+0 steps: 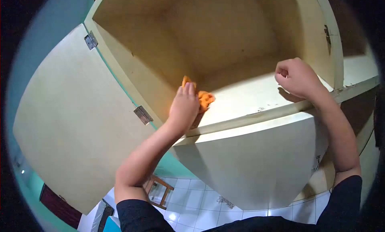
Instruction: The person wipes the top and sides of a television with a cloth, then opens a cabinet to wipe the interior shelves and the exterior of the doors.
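Pressed over an orange cloth [205,101], the left hand [184,105] lies with fingers straight and together, near the centre of the frame. Folds of cloth show beyond the fingertips and to the right of the hand; whether the thumb or palm also pinches it cannot be seen. It sits low in the cabinet, where the side wall [136,59] comes down to the pale floor board [240,95]. Flat fingers probably suit that spot, since they can spread pressure over the cloth and follow the surface into a narrow corner. Right of centre, the right hand [298,77] is curled into a loose fist above the board, with nothing visible in it. Its forearm [341,123] reaches over the front edge [244,121], perhaps for balance as the body leans in, though contact with the board is unclear. At the left of the frame, the door [68,111] stands swung outward on its hinges [143,114], which leaves the opening wide enough for both arms. Below the front edge, a pale panel [256,163] fills the lower middle.
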{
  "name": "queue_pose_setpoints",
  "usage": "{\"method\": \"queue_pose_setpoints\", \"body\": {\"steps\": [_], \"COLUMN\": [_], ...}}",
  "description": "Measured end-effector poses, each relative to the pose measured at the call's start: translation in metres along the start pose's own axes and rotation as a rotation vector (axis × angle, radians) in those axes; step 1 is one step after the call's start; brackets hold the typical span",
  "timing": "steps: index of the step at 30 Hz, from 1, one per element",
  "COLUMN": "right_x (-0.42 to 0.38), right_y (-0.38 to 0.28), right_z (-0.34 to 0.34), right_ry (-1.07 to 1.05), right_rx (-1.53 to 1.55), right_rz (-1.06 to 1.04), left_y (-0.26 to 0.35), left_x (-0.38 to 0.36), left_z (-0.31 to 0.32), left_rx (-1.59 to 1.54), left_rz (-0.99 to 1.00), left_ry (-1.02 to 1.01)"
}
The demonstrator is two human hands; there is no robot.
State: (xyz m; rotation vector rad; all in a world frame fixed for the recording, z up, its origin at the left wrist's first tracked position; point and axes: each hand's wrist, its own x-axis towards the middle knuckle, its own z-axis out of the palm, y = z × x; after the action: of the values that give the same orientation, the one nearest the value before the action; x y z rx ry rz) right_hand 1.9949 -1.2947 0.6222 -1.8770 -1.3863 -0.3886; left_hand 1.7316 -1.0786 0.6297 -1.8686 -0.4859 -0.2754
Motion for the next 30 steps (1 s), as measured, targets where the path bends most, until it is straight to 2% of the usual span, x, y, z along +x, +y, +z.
{"method": "queue_pose_setpoints", "body": {"steps": [2, 3, 5, 8, 12, 17, 19, 20, 21, 23, 25, 26, 28, 29, 30], "right_x": [-0.001, -0.002, -0.003, -0.002, -0.001, -0.003, 0.000, 0.000, -0.002, 0.001, -0.001, -0.002, -0.001, -0.003, -0.003], "right_y": [0.002, 0.000, -0.001, -0.001, -0.001, 0.002, 0.011, 0.013, 0.019, 0.026, 0.021, 0.022, 0.027, 0.022, 0.024], "right_z": [0.001, -0.001, -0.003, -0.001, 0.000, 0.000, 0.004, 0.005, 0.011, 0.016, 0.010, 0.010, 0.012, 0.010, 0.012], "right_ry": [-0.018, -0.032, -0.050, -0.077, -0.099, -0.124, -0.133, -0.136, -0.021, 0.019, -0.030, -0.039, -0.015, -0.022, -0.022], "right_rx": [-0.019, -0.013, -0.043, -0.044, -0.063, -0.032, -0.030, -0.031, -0.008, -0.074, -0.037, -0.029, -0.049, -0.052, -0.039], "right_rz": [0.014, 0.015, 0.024, 0.049, 0.067, 0.088, 0.059, 0.051, -0.009, -0.066, -0.012, -0.009, -0.047, -0.054, -0.062], "left_y": [-0.012, -0.017, -0.028, -0.035, -0.049, -0.114, -0.139, -0.160, -0.184, -0.216, -0.224, -0.223, -0.163, -0.155, -0.134], "left_x": [-0.017, -0.017, -0.033, -0.035, -0.014, 0.025, 0.045, 0.051, 0.059, 0.077, 0.083, 0.086, 0.063, 0.061, 0.055], "left_z": [-0.013, -0.015, -0.014, -0.013, -0.017, -0.029, -0.045, -0.044, -0.044, -0.052, -0.059, -0.052, -0.063, -0.058, -0.057], "left_rx": [0.191, 0.199, 0.175, 0.222, 0.486, 0.605, 0.606, 0.644, 0.681, 0.508, 0.377, 0.157, 0.052, 0.008, -0.144], "left_rz": [0.020, -0.035, -0.030, -0.073, -0.177, -0.347, -0.434, -0.410, -0.384, -0.363, -0.381, -0.486, -0.368, -0.268, 0.146], "left_ry": [-0.365, -0.626, -0.457, -0.438, -0.423, -0.076, -0.089, -0.040, 0.014, -0.124, -0.110, -0.015, -0.140, -0.296, -0.135]}}
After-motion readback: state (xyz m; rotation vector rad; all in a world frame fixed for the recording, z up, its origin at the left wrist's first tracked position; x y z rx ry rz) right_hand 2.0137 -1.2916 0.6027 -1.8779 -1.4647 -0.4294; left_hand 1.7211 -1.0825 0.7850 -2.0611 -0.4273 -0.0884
